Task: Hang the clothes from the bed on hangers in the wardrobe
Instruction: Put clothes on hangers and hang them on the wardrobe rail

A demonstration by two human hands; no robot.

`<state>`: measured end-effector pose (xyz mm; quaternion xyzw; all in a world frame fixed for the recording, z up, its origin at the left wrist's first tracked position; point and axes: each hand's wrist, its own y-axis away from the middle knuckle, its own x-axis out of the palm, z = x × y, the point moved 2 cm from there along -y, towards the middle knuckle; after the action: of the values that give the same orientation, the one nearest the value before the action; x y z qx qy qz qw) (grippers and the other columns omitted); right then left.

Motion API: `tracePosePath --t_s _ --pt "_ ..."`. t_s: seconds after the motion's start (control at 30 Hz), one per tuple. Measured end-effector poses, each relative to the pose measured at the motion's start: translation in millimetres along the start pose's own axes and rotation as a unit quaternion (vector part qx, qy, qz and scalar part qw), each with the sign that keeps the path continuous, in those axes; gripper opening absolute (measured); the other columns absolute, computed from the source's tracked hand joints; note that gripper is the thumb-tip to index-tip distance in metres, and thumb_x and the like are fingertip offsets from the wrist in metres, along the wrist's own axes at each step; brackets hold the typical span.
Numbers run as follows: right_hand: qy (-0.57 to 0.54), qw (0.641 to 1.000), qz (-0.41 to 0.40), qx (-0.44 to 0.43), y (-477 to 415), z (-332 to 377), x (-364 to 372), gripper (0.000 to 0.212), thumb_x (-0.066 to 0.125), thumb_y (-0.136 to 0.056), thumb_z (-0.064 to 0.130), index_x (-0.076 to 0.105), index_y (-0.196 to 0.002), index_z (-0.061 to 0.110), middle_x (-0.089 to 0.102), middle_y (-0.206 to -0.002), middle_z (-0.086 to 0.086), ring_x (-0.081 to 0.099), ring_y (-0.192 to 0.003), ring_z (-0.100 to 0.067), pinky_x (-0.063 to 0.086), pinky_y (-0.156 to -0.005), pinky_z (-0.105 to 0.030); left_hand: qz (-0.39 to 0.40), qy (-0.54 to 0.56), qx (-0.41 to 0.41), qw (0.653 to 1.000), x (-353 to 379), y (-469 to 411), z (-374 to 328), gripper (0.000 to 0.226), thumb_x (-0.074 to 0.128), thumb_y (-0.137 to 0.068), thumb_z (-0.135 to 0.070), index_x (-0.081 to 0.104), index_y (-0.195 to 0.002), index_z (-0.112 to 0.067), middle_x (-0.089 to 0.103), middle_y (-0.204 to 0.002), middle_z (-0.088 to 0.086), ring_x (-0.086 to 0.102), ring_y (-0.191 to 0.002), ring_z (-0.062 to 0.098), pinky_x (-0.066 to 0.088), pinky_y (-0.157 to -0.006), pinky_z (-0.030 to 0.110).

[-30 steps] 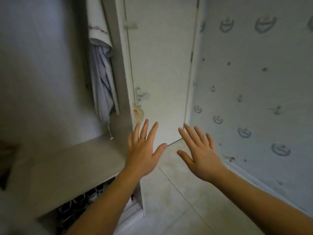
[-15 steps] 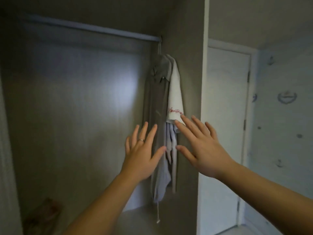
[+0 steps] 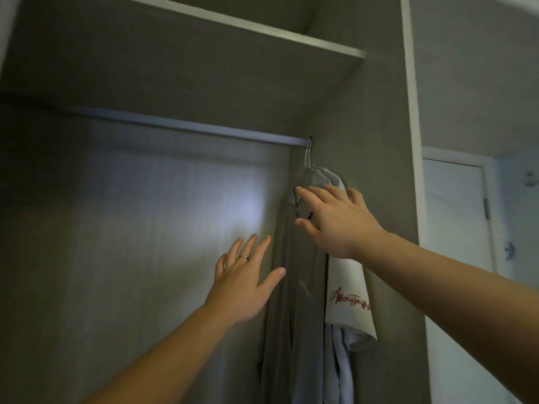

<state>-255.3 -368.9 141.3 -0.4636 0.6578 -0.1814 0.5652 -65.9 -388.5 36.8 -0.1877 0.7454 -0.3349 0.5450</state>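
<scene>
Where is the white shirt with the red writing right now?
The white shirt hangs at the right end of the rail in the head view, between the grey garment and the wardrobe's side wall, below the right hand.

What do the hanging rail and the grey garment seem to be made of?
The hanging rail looks like metal, smooth, with a pale sheen along it. The grey garment is soft matte cloth, hanging in long folds; fibre unclear.

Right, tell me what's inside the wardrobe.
Hanging at the right end of the rail: a long grey garment, a white garment with red lettering, pale blue fabric below it. Only hanger hooks show; clothes and the right hand cover the hangers.
</scene>
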Motion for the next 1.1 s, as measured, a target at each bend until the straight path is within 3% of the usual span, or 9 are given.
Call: tracePosePath --t_s 0.3,0.47,0.63,0.83,1.0,1.1 --pt "0.113 0.992 0.028 0.058 -128 -39 21 0.057 0.043 -0.092 0.048 0.038 -0.139 0.018 0.043 -0.142 -0.008 0.035 -0.131 -0.031 0.026 -0.103 -0.046 0.020 0.070 -0.026 0.997 35 -116 0 0.070 0.030 -0.097 -0.066 0.008 -0.157 -0.036 0.009 -0.166 -0.008 0.004 -0.152 0.016 0.012 -0.120 0.043" --pt "0.166 0.979 0.044 0.106 -156 -47 25 0.047 0.042 -0.094 0.026 0.043 -0.138 0.012 0.043 -0.141 -0.011 0.034 -0.131 -0.031 0.025 -0.104 -0.044 -0.006 0.132 -0.006 0.991 50 -162 -8 0.070 0.034 -0.097 -0.064 0.016 -0.157 -0.032 0.022 -0.163 -0.004 0.016 -0.150 0.021 0.022 -0.119 0.045" --pt "0.199 0.972 0.041 0.120 -176 -49 33 0.041 0.042 -0.095 0.024 0.049 -0.135 0.017 0.047 -0.137 -0.011 0.040 -0.128 -0.034 0.029 -0.101 -0.043 -0.023 0.199 0.025 0.979 58 -198 -15 0.068 0.039 -0.096 -0.065 0.023 -0.155 -0.034 0.035 -0.158 0.002 0.028 -0.146 0.027 0.030 -0.116 0.046" --pt "0.202 0.963 0.037 0.173 -195 -49 53 0.041 0.042 -0.097 0.021 0.048 -0.137 0.016 0.044 -0.136 -0.015 0.041 -0.125 -0.037 0.036 -0.094 -0.039 0.023 0.276 0.039 0.960 78 -227 -16 0.071 0.039 -0.095 -0.066 0.020 -0.156 -0.035 0.037 -0.157 0.007 0.030 -0.146 0.032 0.029 -0.118 0.042" --pt "0.238 0.952 0.012 0.193 -206 -52 64 0.039 0.040 -0.099 0.018 0.051 -0.136 0.015 0.046 -0.136 -0.016 0.044 -0.124 -0.036 0.038 -0.095 -0.039 0.063 0.339 0.071 0.936 93 -230 -19 0.075 0.043 -0.097 -0.061 0.018 -0.158 -0.024 0.023 -0.163 0.001 0.025 -0.148 0.017 0.019 -0.118 0.026" --pt "0.246 0.949 -0.003 0.196 -210 -51 66 0.038 0.041 -0.099 0.016 0.054 -0.134 0.015 0.049 -0.135 -0.016 0.047 -0.124 -0.035 0.040 -0.095 -0.038 0.074 0.353 0.083 0.929 96 -230 -19 0.075 0.043 -0.097 -0.060 0.018 -0.158 -0.023 0.021 -0.164 0.000 0.023 -0.149 0.016 0.018 -0.117 0.025"
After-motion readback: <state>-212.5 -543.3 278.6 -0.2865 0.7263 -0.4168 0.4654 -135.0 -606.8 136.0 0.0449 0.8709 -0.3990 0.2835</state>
